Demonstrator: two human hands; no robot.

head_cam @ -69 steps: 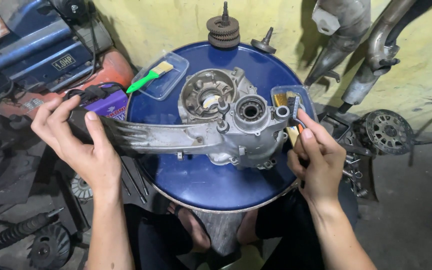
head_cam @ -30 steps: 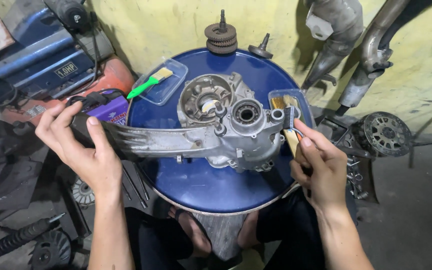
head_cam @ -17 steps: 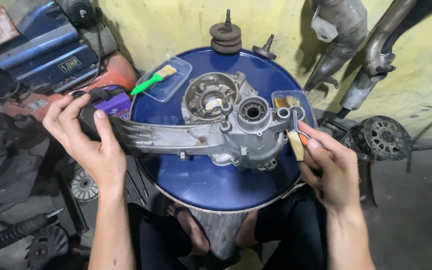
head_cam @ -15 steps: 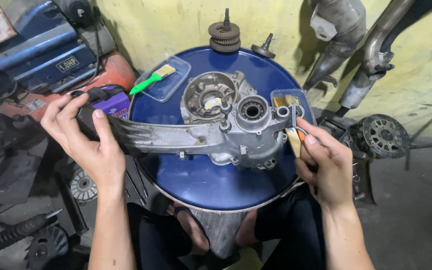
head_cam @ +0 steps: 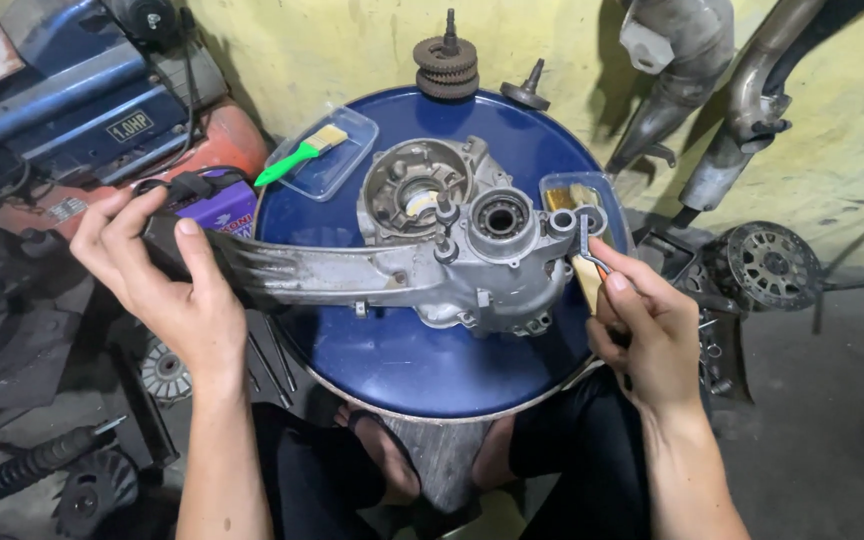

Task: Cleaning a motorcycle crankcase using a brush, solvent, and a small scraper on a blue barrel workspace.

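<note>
Your left hand (head_cam: 167,290) is closed around the long arm end of the grey engine casing (head_cam: 432,250), thumb on top, fingers wrapped under, at centre left of the frame. Your right hand (head_cam: 647,335) is closed on a brush (head_cam: 586,268) with a pale wooden handle; its head end sits against the casing's right edge, just below the small round boss. I can't tell how much of the brush your fingers cover.

Versus 2.3 s ago: same left-hand hold on the arm, casing in nearly the same spot on the drum. The right hand has slid slightly lower and further right, and the brush tip now meets the casing's side, close under the clear tray.

The casing lies flat across the round blue drum top (head_cam: 402,360), centre of frame, open bearing bores facing up. Its arm reaches left over the drum's edge into your left hand; its bulky end is touching the brush at the right.

Around it:
- Clear plastic tray (head_cam: 337,165) holding a green-handled brush (head_cam: 297,155), upper left of the drum.
- Second clear tray (head_cam: 607,195) at the drum's right edge, just above your right hand.
- Gear stack (head_cam: 445,65) at the drum's top edge, against the yellow wall.
- Blue and orange compressor (head_cam: 102,110), upper left of frame.
- Spoked wheel hub (head_cam: 767,265) on the floor, right side.
</note>
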